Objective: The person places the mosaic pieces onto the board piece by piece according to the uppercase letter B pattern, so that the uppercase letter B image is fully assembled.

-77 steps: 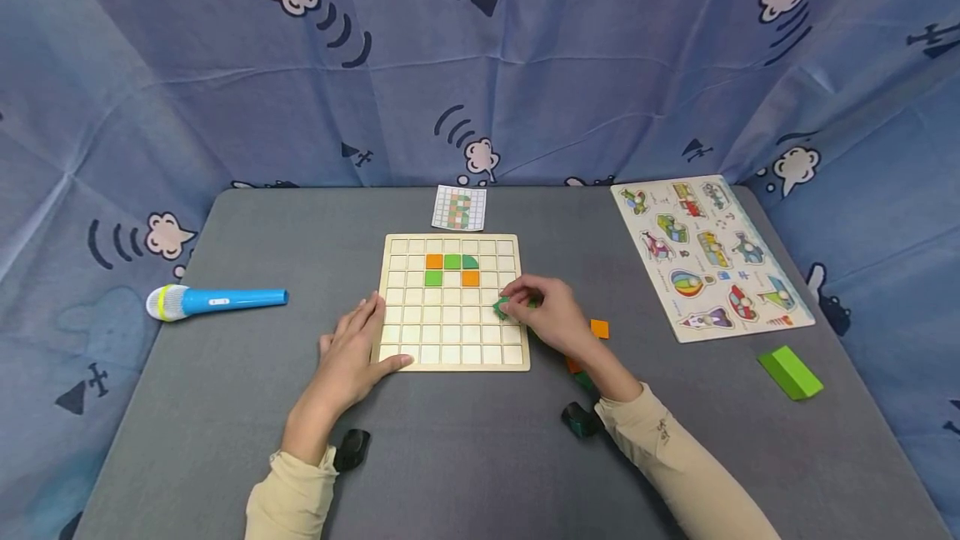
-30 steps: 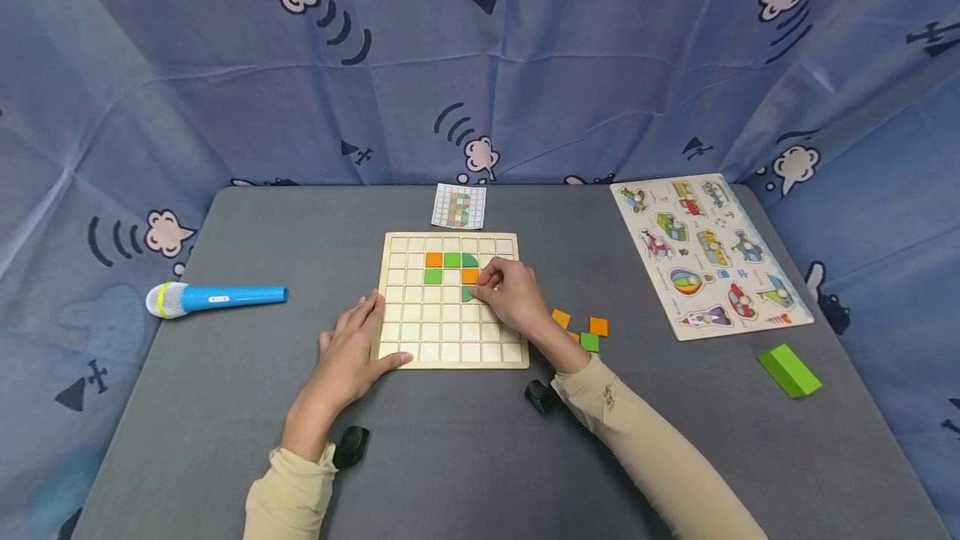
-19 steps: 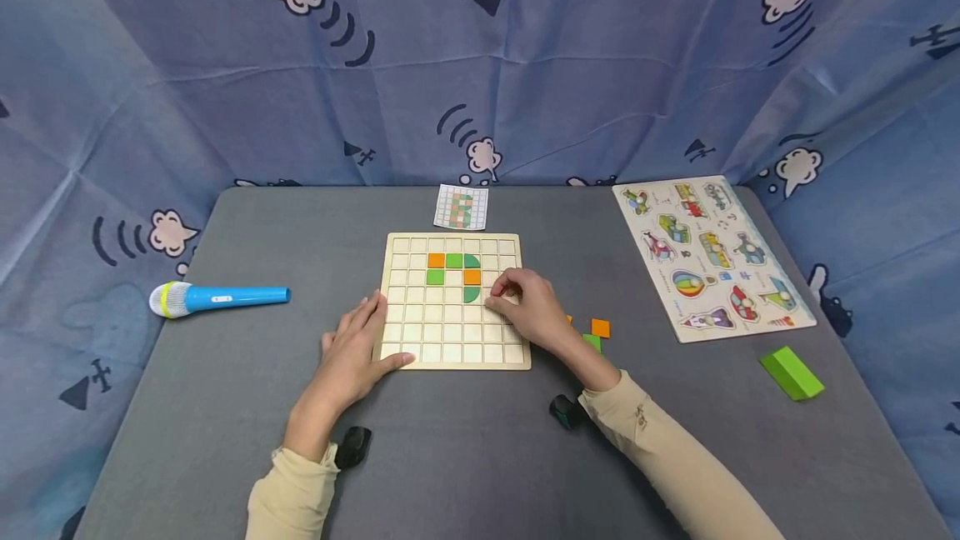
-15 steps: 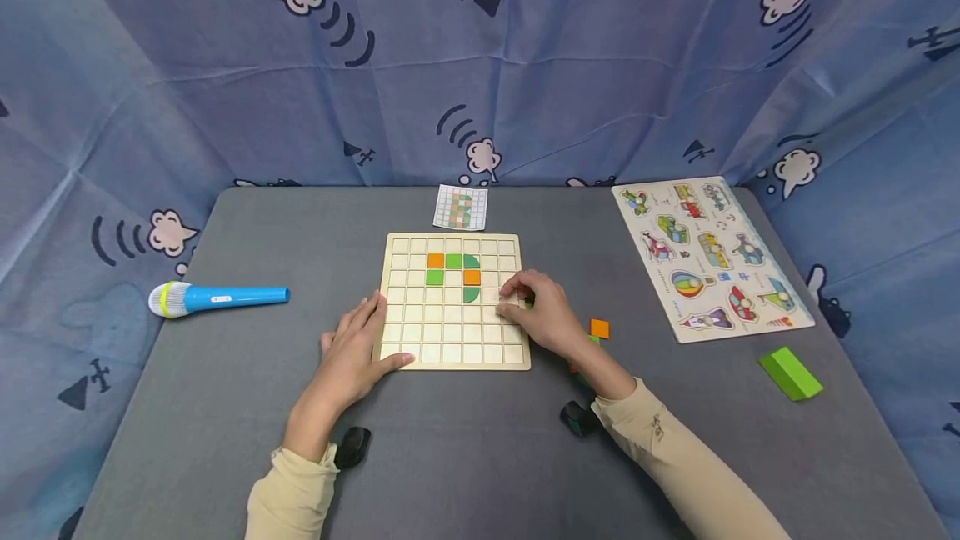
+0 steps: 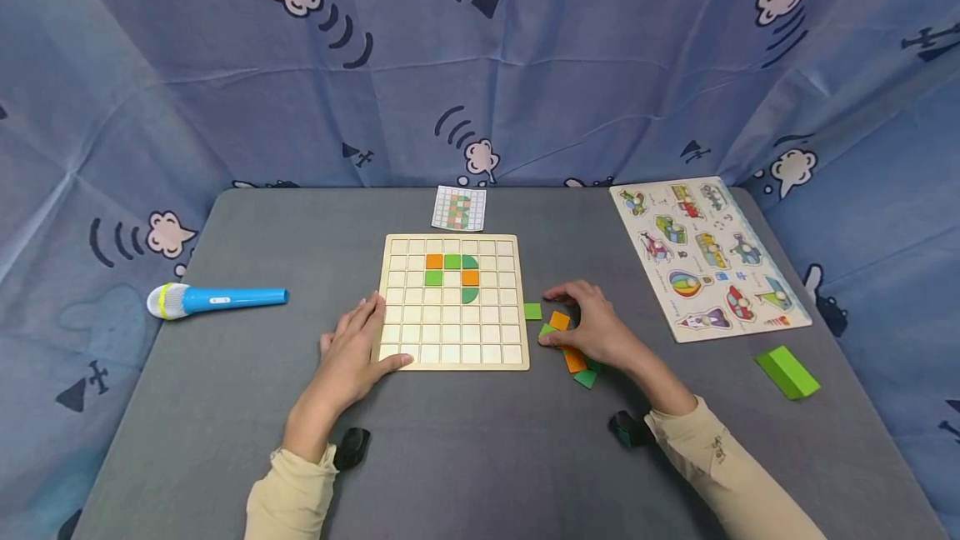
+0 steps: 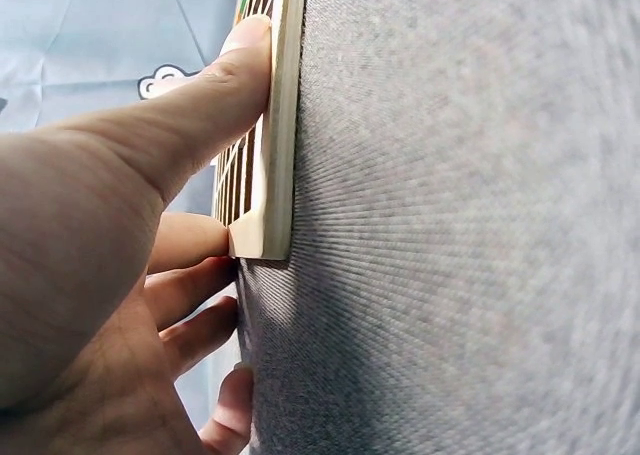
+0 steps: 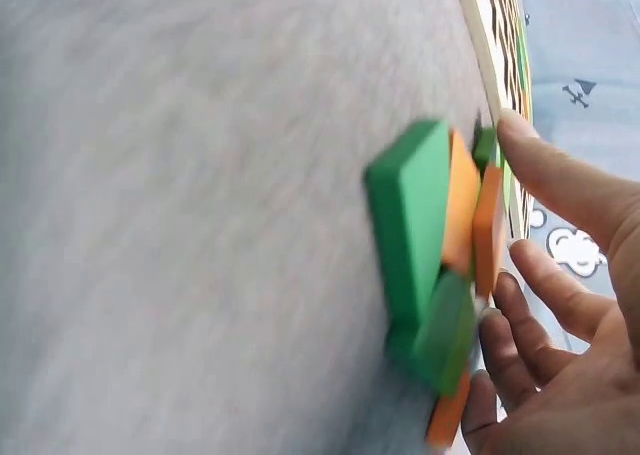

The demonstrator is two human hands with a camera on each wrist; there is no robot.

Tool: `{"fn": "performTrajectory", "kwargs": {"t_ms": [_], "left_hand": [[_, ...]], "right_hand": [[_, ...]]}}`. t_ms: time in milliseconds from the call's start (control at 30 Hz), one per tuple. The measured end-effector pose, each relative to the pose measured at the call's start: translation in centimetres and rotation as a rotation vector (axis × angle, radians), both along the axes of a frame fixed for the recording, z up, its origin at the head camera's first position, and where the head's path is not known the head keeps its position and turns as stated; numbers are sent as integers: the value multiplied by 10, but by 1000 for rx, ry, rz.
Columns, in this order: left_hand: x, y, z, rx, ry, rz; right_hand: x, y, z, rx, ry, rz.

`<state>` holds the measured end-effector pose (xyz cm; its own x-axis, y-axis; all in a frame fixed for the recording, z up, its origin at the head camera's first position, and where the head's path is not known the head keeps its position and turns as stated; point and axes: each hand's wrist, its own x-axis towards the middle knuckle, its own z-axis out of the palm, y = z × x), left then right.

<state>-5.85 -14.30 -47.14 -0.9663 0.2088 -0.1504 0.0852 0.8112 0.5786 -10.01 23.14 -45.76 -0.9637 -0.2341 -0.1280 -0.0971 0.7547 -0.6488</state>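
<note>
My left hand [image 5: 351, 352] rests at the near left corner of the wooden grid board [image 5: 442, 333]. In the left wrist view its thumb [image 6: 235, 75] presses on the board's near edge, with fingers against the side. Orange and green square tiles [image 5: 452, 262] lie in the grid with two dark green quarter-round tiles [image 5: 469, 296]. Right of the board, my right hand [image 5: 592, 327] is over a pile of loose tiles [image 5: 573, 361], thumb and fingers apart. Its thumb is at a light green tile [image 5: 547, 329]. The right wrist view shows green tiles [image 7: 410, 220] and orange ones beside the fingers.
One light green tile [image 5: 532, 312] lies at the board's right edge. A small pattern card [image 5: 459, 208] is behind the board. A toy microphone [image 5: 225, 299] lies at left. At right are a picture puzzle board [image 5: 708, 261] and a green block [image 5: 788, 372].
A dark green quarter-round tile, earlier in my right hand, now lies in the grid below an orange square. That hand has moved right, off the board, to the pile. My left hand has stayed.
</note>
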Motion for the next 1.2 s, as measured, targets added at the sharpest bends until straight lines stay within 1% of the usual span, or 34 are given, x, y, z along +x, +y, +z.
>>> {"fn": "performTrajectory", "kwargs": {"t_ms": [233,567,900,1067,1200], "left_hand": [[1,0,0,-3,4,3],[1,1,0,6,-4,7],[1,1,1,1,15,1],[1,1,2,-7,7,1],[1,1,4,-9,-7,2]], "right_hand": [[6,12,0,11,3,22],[8,6,0,16,-5,55],[8,4,-2,50,44,85],[7,1,-1,24,57,90],[5,-5,-1,-14,65,70]]}}
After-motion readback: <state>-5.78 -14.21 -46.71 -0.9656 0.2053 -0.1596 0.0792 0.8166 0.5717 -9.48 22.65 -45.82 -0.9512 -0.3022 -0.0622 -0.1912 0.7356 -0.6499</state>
